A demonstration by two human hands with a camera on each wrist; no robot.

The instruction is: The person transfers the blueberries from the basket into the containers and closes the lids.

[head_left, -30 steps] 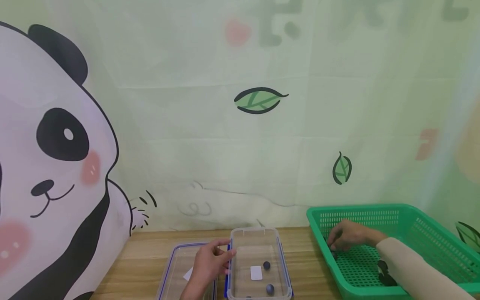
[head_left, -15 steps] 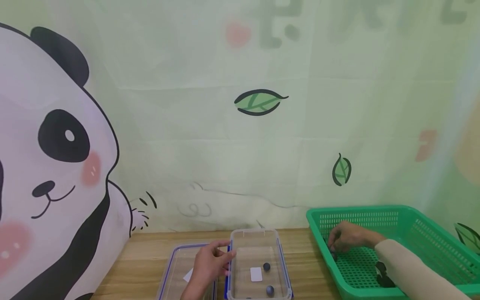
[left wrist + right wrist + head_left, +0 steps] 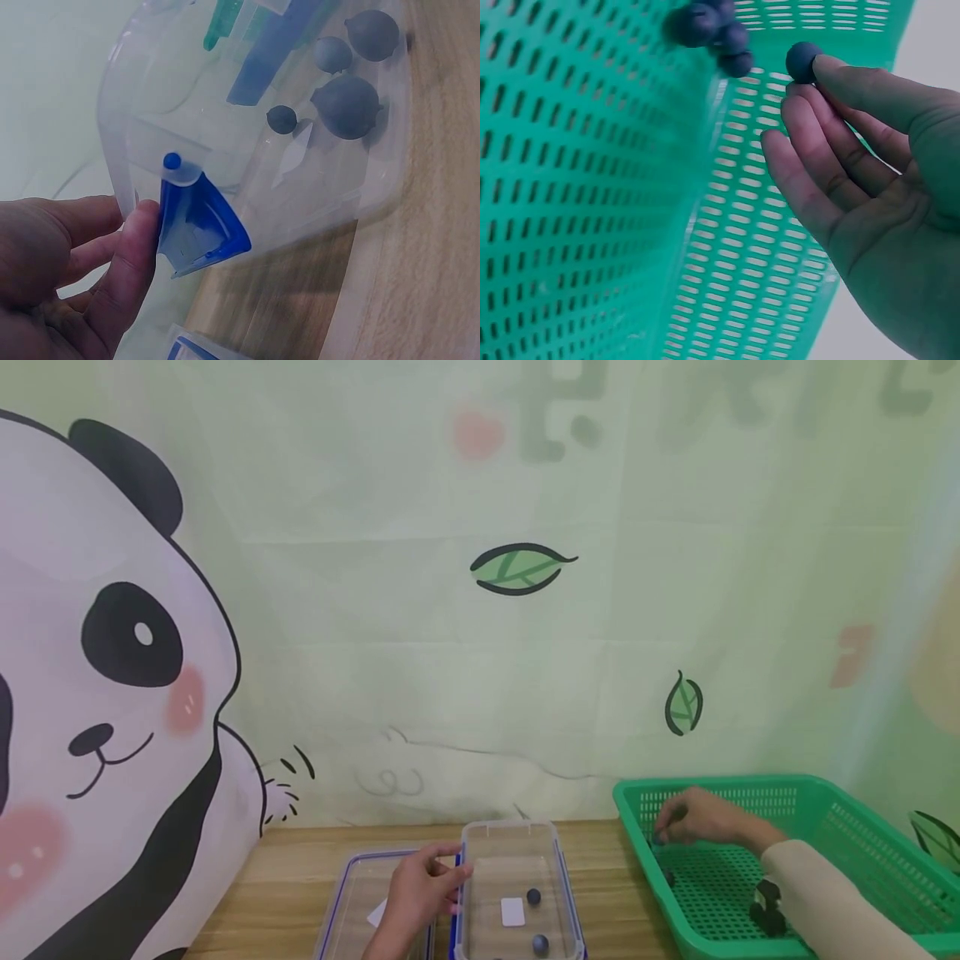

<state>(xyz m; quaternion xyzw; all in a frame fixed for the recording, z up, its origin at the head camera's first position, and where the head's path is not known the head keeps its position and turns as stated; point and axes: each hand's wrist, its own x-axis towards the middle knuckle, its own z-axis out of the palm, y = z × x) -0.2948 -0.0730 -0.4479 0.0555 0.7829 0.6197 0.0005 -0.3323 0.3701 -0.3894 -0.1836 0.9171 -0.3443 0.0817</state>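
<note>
My right hand [image 3: 697,817] is inside the green plastic basket [image 3: 570,180], near its left wall. Between thumb and fingertips it pinches a dark blue blueberry [image 3: 802,62]. Several more blueberries [image 3: 731,37] lie in a cluster at the basket's corner in the right wrist view. My left hand [image 3: 423,885] grips the left rim of a clear plastic box [image 3: 300,217] by an unfastened blue latch [image 3: 199,225]. Inside that box are several blueberries [image 3: 349,107] and a small white label [image 3: 513,912].
Left of the box, partly behind my left forearm, lies a clear lid-like piece with a blue edge [image 3: 333,902]. A black and white object [image 3: 768,906] shows in the basket beside my right sleeve. A printed panda backdrop [image 3: 420,693] stands behind the wooden table [image 3: 600,877].
My right hand has lifted slightly from the basket's left side, with a blueberry now visible at its fingertips. My left hand and the box have stayed put.
</note>
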